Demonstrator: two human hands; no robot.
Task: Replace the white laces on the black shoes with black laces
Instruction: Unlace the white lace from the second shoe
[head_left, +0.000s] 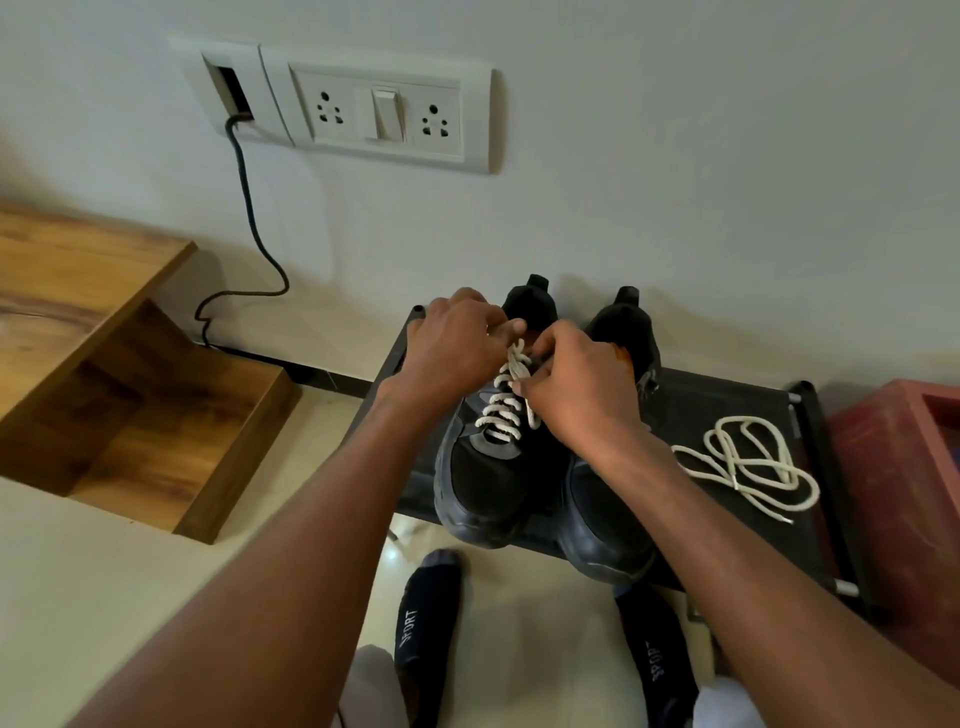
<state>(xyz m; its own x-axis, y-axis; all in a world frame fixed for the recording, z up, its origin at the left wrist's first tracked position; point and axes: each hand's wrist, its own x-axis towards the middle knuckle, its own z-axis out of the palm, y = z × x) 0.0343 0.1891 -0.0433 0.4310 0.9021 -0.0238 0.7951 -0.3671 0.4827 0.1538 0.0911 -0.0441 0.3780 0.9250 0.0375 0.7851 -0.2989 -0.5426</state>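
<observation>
**White lace comes under both hands on a low black rack**

The left black shoe (493, 467), its white lace (503, 410) threaded through the eyelets, stands beside the right shoe (608, 509) on the rack (727, 410) against the wall. I see my left hand (457, 348) and right hand (576, 389) each pinching the lace near the shoe's top. A loose white lace (748, 462) lies coiled on the rack to the right. My socked feet (428, 618) stand on the floor below.

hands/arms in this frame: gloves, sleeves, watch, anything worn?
Nothing worn that shows. The left hand and right hand are bare, with no gloves, and no rings or watch visible. Both forearms are uncovered from wrist to the frame's bottom edge: no sleeves, bands or markings in view.
</observation>
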